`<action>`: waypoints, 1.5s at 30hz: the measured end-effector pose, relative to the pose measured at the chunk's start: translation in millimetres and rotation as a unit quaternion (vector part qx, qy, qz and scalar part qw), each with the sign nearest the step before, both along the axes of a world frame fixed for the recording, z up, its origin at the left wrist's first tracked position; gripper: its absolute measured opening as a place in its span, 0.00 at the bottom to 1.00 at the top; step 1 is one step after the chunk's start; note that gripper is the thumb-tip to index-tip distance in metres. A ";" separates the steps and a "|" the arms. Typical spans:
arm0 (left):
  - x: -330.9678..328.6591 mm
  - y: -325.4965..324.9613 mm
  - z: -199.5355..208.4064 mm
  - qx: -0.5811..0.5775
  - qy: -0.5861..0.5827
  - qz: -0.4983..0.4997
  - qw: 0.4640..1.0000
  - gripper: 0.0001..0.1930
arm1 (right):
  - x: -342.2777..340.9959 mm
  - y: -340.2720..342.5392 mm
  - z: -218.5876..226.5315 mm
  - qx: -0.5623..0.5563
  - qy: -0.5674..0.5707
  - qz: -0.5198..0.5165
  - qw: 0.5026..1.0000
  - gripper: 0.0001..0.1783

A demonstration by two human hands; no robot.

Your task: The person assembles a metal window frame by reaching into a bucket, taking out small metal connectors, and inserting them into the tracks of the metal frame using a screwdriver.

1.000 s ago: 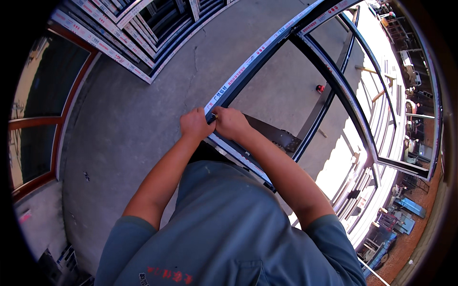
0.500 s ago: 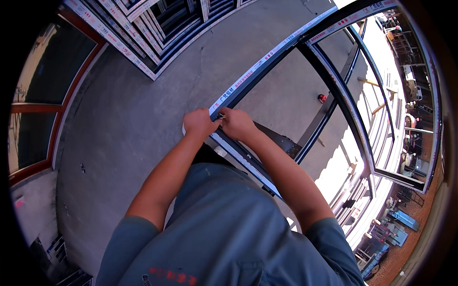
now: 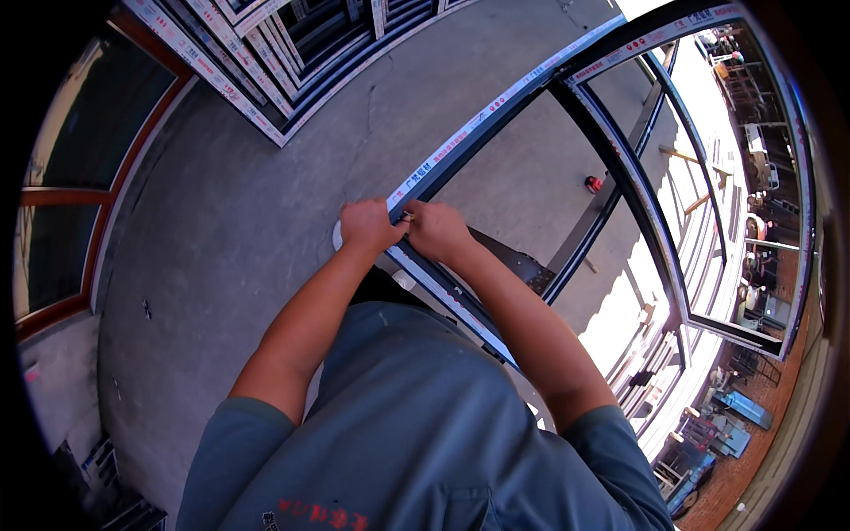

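Note:
A large dark aluminium window frame (image 3: 496, 115) with white printed protective tape lies across the concrete floor. Both my hands meet on its near rail. My left hand (image 3: 370, 225) is closed against the taped edge of the rail. Touching it, my right hand (image 3: 436, 230) is also closed on the rail. A small yellowish thing (image 3: 406, 215) shows between the fingertips; what it is I cannot tell. Both forearms reach out from my grey-blue shirt at the bottom of the view.
More taped frames (image 3: 266, 53) are stacked at the top left. A wood-trimmed glazed panel (image 3: 62, 203) stands at the left. A small red object (image 3: 592, 184) lies on the concrete inside the frame. Sunlit ground, more frames and equipment lie to the right.
My hands stay together at the same spot on the rail. The view has shifted slightly, so the hands sit a little lower in the picture.

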State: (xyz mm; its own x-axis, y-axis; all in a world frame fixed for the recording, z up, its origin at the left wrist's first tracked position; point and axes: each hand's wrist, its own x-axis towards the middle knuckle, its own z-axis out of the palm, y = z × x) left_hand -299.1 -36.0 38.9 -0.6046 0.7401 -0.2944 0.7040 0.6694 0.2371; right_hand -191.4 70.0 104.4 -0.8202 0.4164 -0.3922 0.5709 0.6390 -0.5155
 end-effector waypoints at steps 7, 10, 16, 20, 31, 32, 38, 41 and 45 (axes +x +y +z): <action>-0.1 -3.1 1.2 0.013 -0.002 -0.015 1.000 0.23 | 3.1 0.6 2.4 -0.008 0.020 0.018 1.000 0.15; -1.2 -4.3 2.5 -0.003 -0.010 -0.014 1.000 0.25 | 1.5 -1.3 3.9 -0.008 0.021 0.012 1.000 0.16; -6.0 -9.0 7.4 -0.023 -0.015 -0.050 0.998 0.26 | 2.1 -4.5 7.2 -0.005 0.030 -0.023 0.999 0.19; -11.6 -11.0 -0.9 -0.023 -0.016 -0.050 0.998 0.25 | 14.9 -3.6 32.6 0.037 0.112 0.013 0.993 0.22; -11.0 -7.0 -2.5 0.053 -0.042 -0.078 0.995 0.27 | 29.6 -12.6 7.3 -0.176 0.159 -0.428 0.872 0.26; -13.0 -4.4 -3.1 0.056 -0.053 -0.073 0.994 0.27 | 37.2 -10.4 10.3 -0.192 0.131 -0.416 0.879 0.26; -21.9 -17.4 -14.3 0.068 -0.051 -0.074 0.994 0.27 | 48.5 -29.6 67.1 0.256 0.166 0.051 0.951 0.21; -17.3 -8.9 -4.7 0.047 -0.072 -0.075 0.993 0.27 | 51.3 -32.6 46.1 0.295 0.093 0.053 0.950 0.17; -22.3 -15.9 -5.2 0.071 -0.060 -0.074 0.993 0.27 | 14.0 -58.5 36.4 0.079 0.084 -0.333 0.936 0.18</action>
State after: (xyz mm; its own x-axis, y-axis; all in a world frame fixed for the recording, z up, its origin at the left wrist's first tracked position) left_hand -321.4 -51.9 33.8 -0.4520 0.8580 -0.2442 0.7534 0.5137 0.4105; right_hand -177.3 11.4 140.8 -0.4032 0.8988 -0.1719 0.7894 0.2466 -0.5621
